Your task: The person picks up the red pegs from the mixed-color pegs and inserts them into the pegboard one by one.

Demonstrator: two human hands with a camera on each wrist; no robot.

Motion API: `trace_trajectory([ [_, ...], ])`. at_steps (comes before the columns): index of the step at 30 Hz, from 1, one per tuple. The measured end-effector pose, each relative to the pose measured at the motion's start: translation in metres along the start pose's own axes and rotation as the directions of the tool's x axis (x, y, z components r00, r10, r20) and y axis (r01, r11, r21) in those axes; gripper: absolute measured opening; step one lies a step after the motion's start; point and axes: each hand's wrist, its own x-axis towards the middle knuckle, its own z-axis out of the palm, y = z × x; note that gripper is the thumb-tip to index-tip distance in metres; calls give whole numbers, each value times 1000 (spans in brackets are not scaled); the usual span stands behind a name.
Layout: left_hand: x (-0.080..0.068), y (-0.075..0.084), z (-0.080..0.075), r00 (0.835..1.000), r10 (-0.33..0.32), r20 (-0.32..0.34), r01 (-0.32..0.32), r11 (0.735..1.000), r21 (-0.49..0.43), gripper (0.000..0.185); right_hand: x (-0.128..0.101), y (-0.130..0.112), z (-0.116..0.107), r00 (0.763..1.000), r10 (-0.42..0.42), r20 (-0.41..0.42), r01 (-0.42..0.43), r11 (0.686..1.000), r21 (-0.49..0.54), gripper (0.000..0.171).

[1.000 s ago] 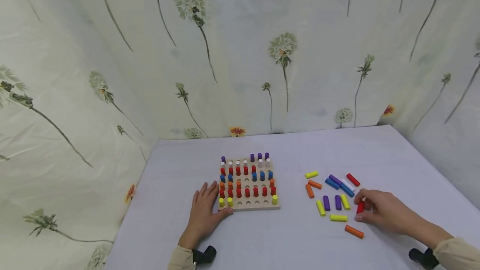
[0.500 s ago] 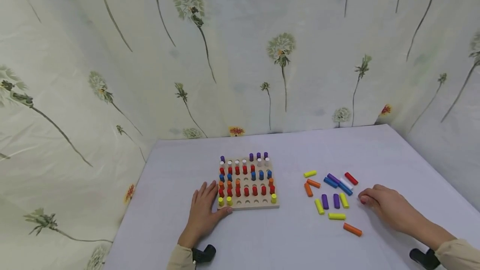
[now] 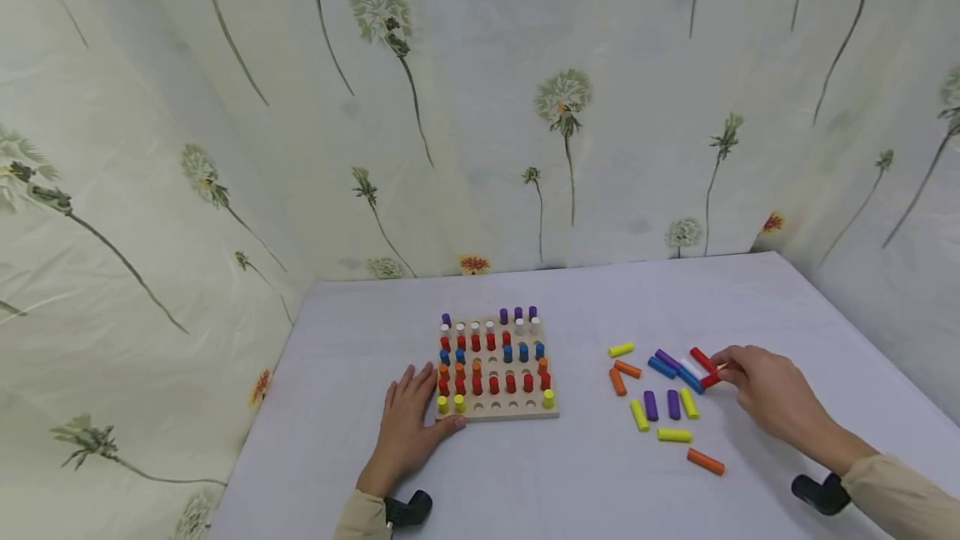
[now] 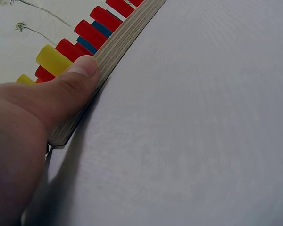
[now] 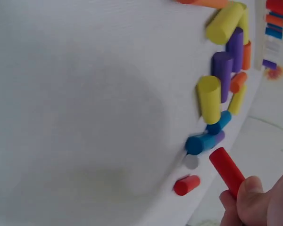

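Observation:
My right hand pinches a red peg between thumb and fingers, above the table beside the loose pegs. Just past it lie another red peg, a white peg and a blue peg. At the left, my left hand rests against the near left corner of a wooden pegboard, fingers along its side. Its thumb touches the front edge close to a yellow peg. Rows of purple, white, red, blue, orange and yellow pegs stand upright in the board, with some holes bare.
Loose pegs lie right of the board, among them a yellow peg, a purple peg and an orange peg. A white cloth covers the table. Behind it hangs a flower-patterned curtain.
Holding the red peg, my right hand has lifted and moved away from me, toward the red and white pegs. My left hand stays at the board.

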Motion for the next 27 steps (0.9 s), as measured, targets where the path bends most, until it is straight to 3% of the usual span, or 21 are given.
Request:
trace_trajectory([
  [7,0,0,-2,1000,7,-6,-7,1000,0,92,23,-29,7,995,-30,-98,40,994,98,15],
  [15,1,-1,-3,1000,-1,-6,1,1000,1,92,55,-69,24,971,-122,-207,156,975,157,7],
  [20,1,0,-1,1000,-2,-2,2,1000,-15,91,76,-90,32,966,-158,-204,198,960,196,8],
  [27,1,0,-1,1000,4,-8,-4,1000,-18,90,101,-125,42,980,-158,-125,185,950,250,10],
])
